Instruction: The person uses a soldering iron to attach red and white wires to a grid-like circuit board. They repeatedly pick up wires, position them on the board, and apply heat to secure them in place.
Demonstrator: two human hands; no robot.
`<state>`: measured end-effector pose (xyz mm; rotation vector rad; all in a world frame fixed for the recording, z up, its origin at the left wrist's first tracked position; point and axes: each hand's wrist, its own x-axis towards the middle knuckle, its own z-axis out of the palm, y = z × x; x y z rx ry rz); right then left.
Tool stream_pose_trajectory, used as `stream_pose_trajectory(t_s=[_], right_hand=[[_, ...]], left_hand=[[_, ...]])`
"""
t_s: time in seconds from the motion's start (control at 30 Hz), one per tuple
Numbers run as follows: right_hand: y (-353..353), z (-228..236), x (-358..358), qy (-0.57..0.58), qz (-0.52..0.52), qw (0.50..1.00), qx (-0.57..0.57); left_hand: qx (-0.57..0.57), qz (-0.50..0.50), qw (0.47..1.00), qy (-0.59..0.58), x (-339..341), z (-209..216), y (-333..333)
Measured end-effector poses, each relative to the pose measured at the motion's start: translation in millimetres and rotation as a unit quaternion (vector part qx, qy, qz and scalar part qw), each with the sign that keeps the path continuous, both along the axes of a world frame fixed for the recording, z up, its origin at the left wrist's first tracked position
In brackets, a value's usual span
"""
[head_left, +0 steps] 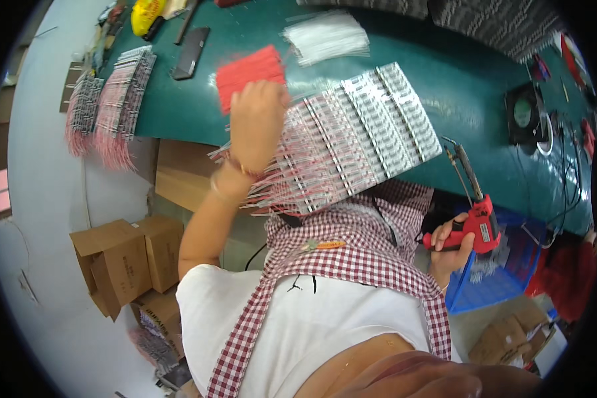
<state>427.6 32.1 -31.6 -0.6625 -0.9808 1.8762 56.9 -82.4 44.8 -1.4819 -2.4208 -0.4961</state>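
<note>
My right hand (451, 245) grips a red soldering gun (482, 225) by its handle, with its long metal tip pointing up and away, just right of the panel of strips. My left hand (259, 119) is curled over the near edge of a bundle of short red wires (251, 71); its fingertips are hidden and slightly blurred. Between my hands, a panel of several white circuit strips (378, 126) lies slanted on the table's near edge. Red and white wires (292, 169) stick out over its left part, under my left wrist.
A pile of white wires (326, 38) lies on the green table (186, 113), near a dark phone-like slab (191, 53). Wired strips (123, 99) overhang the left edge. A black fan-like box (525, 114) with cables stands right. Below are a blue crate (491, 282) and cardboard boxes (123, 268).
</note>
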Motion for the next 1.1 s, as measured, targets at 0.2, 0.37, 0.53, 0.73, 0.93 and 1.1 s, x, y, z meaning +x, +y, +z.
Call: stream_pose_trajectory(t_s=[0.2, 0.37, 0.53, 0.73, 0.93, 1.1], right_hand=[[12, 18, -17, 0.014, -0.005, 1.000, 0.007], [15, 10, -25, 0.056, -0.051, 0.997, 0.006], [14, 20, -30, 0.065, -0.050, 0.995, 0.057], [20, 20, -24, 0.054, -0.108, 0.990, 0.067], [32, 30, -37, 0.081, -0.096, 0.991, 0.037], [31, 32, -45, 0.088, -0.081, 0.993, 0.018]], left_hand=[[-0.109, 0.058, 0.992, 0.018, -82, -52, 12], [-0.089, -0.034, 0.995, 0.033, -57, -35, 108], [-0.050, -0.059, 0.996, 0.033, -57, -84, 151], [-0.009, -0.071, 0.987, 0.144, -49, -96, 156], [0.039, -0.059, 0.996, 0.057, -64, -98, 145], [0.160, -0.032, 0.979, -0.119, -70, -66, 142]])
